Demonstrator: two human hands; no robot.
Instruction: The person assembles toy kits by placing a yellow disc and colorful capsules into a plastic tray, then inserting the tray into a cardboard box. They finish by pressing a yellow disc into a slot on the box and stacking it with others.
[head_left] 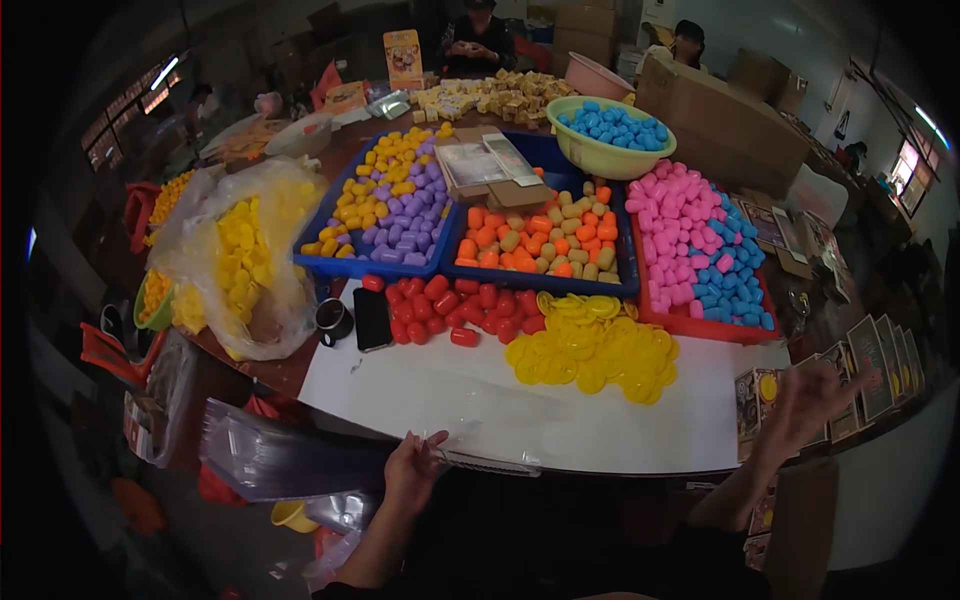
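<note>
My left hand is at the front edge of the white work surface, thumb and fingers closed on a clear plastic bag. The bag lies along that edge and is hard to see against the white. Off to the right, my right hand is raised with its fingers apart, somewhat blurred, and nothing shows in it. It is over a row of printed boxes with yellow discs on them. Ahead of both hands lie a heap of yellow discs and a pile of red capsules.
Blue trays hold coloured capsules; a red tray holds pink and blue ones. A phone and a cup lie left. Plastic sleeves hang beside my left arm. A person sits across the table.
</note>
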